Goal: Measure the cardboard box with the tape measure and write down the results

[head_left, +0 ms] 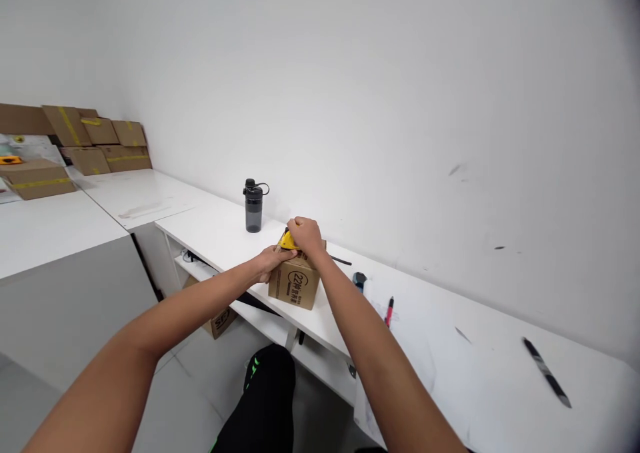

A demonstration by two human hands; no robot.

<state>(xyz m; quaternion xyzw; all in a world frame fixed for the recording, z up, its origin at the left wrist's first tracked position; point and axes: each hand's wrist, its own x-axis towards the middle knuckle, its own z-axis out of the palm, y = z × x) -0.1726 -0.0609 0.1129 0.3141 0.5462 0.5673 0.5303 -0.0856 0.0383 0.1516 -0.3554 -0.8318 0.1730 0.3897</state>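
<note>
A small brown cardboard box (294,286) with dark printing and a round emblem stands on the white table. My left hand (270,264) grips its left side near the top, the thumb lying along the upper edge. Above the box, my right hand (306,234) is closed around a yellow tool with black parts (287,241), held against the top by the left edge. Fingers cover much of the tool, so its exact kind is unclear. Most of the box's top is hidden by my hands.
A dark drinking bottle (253,206) stands behind. On the right lie a blue-and-black object (359,280), a red pen (389,311), white paper (410,346) and a black-and-grey pen (547,372). Taped cartons (127,158) are stacked far left; another box (220,323) is below.
</note>
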